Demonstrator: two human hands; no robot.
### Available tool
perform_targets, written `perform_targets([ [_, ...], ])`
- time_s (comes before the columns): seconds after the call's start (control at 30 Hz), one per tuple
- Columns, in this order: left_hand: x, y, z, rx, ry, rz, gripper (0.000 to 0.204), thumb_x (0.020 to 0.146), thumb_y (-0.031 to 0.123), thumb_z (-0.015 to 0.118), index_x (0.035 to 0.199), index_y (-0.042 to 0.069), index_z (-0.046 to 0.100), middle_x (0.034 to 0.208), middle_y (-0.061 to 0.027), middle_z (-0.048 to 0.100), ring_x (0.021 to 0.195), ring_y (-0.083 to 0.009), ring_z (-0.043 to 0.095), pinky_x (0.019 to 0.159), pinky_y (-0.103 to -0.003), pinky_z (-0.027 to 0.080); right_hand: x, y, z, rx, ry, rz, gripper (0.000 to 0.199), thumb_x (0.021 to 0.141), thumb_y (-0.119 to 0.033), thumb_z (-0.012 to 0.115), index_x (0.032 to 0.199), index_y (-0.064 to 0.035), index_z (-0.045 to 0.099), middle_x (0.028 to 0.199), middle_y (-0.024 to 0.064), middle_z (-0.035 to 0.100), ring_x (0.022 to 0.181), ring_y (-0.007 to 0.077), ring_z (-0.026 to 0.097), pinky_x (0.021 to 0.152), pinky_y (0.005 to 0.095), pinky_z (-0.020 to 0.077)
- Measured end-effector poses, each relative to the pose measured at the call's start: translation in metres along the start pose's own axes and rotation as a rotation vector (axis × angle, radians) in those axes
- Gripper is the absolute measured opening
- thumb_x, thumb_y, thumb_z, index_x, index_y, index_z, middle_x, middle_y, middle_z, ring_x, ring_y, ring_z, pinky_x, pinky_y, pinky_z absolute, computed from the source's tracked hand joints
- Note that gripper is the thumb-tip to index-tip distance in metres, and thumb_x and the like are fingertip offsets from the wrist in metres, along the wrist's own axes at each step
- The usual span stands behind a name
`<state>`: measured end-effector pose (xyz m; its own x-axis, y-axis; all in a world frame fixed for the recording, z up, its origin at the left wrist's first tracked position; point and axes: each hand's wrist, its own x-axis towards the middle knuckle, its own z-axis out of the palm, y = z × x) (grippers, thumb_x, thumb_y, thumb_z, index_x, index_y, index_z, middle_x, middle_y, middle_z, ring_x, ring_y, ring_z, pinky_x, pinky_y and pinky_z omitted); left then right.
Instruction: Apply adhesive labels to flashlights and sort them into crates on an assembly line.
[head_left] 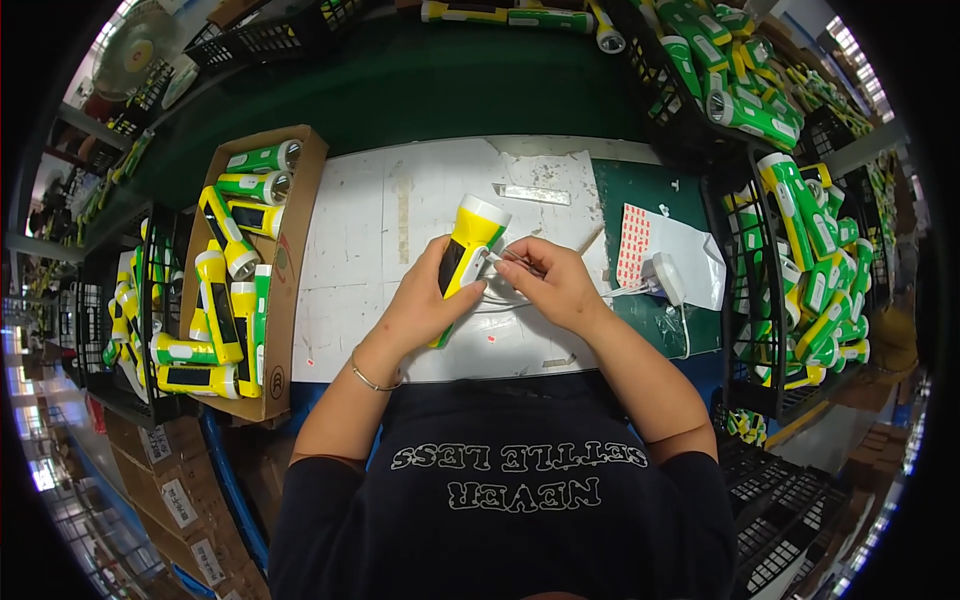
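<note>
The left hand grips a yellow-and-green plastic flashlight. The right hand pinches a thin white cable by its side; I can't tell if it's plugged in yet.

Carton left of flashlight; sticker sheet, adapter right; crate farther right.

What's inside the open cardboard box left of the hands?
The cardboard box holds green-and-yellow flashlights, several with dark panels, lying at different angles. They cover most of its bottom, so anything beneath them can't be seen.
</note>
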<state>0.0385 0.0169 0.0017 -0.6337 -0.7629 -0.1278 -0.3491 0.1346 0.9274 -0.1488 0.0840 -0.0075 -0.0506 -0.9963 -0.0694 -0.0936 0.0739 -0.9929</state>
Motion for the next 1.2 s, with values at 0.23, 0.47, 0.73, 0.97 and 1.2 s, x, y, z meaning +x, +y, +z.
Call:
perform_targets([
  [0.23, 0.000, 0.005, 0.013, 0.073, 0.029, 0.058, 0.061, 0.075, 0.022, 0.068, 0.123, 0.000, 0.039, 0.107, -0.0193, 0.055, 0.098, -0.0287, 0.056, 0.085, -0.035, 0.044, -0.008, -0.003, -0.011, -0.007, -0.032, 0.071, 0.017, 0.086, -0.017, 0.061, 0.084, -0.0008, 0.062, 0.068, -0.0055, 0.052, 0.062, 0.0010, 0.043, 0.054, 0.0173, 0.0346],
  [0.47, -0.006, 0.003, 0.020, 0.354, 0.237, 0.280, 0.058, 0.075, 0.018, 0.067, 0.124, 0.002, 0.039, 0.110, -0.0195, 0.051, 0.094, -0.0337, 0.056, 0.082, -0.037, 0.046, -0.011, -0.012, -0.005, -0.038, 0.011, 0.114, 0.016, 0.084, -0.017, 0.062, 0.082, -0.0005, 0.061, 0.066, -0.0048, 0.053, 0.061, 0.0015, 0.043, 0.054, 0.0180, 0.0345],
  [0.73, -0.001, 0.004, 0.020, 0.418, 0.273, 0.297, 0.059, 0.075, 0.018, 0.066, 0.125, 0.004, 0.038, 0.106, -0.0203, 0.049, 0.094, -0.0398, 0.053, 0.077, -0.043, 0.047, -0.014, -0.003, 0.002, -0.097, 0.096, 0.025, 0.017, 0.082, -0.015, 0.063, 0.075, 0.0000, 0.059, 0.064, -0.0038, 0.053, 0.060, 0.0022, 0.044, 0.053, 0.0197, 0.0370],
  [0.97, 0.016, 0.027, 0.029, -0.665, 0.092, 0.099, 0.055, 0.084, 0.012, 0.060, 0.130, 0.003, 0.032, 0.114, -0.0115, 0.052, 0.098, -0.0157, 0.052, 0.084, -0.027, 0.043, -0.032, -0.015, 0.000, -0.489, 0.195, -0.264, 0.053, 0.068, -0.048, 0.070, 0.097, -0.0050, 0.060, 0.094, 0.0144, 0.061, 0.086, 0.0313, 0.060, 0.071, 0.0365, 0.0488],
  [1.2, 0.025, 0.047, 0.038, -0.759, -0.151, 0.191, 0.077, 0.084, 0.053, 0.046, 0.144, 0.012, 0.017, 0.133, -0.0028, 0.037, 0.125, -0.0188, 0.030, 0.101, -0.039, 0.023, -0.112, -0.050, -0.104, -0.401, 0.727, -0.259, 0.041, 0.068, -0.037, 0.072, 0.089, -0.0047, 0.059, 0.074, 0.0067, 0.059, 0.064, 0.0166, 0.056, 0.059, 0.0301, 0.0454],
])
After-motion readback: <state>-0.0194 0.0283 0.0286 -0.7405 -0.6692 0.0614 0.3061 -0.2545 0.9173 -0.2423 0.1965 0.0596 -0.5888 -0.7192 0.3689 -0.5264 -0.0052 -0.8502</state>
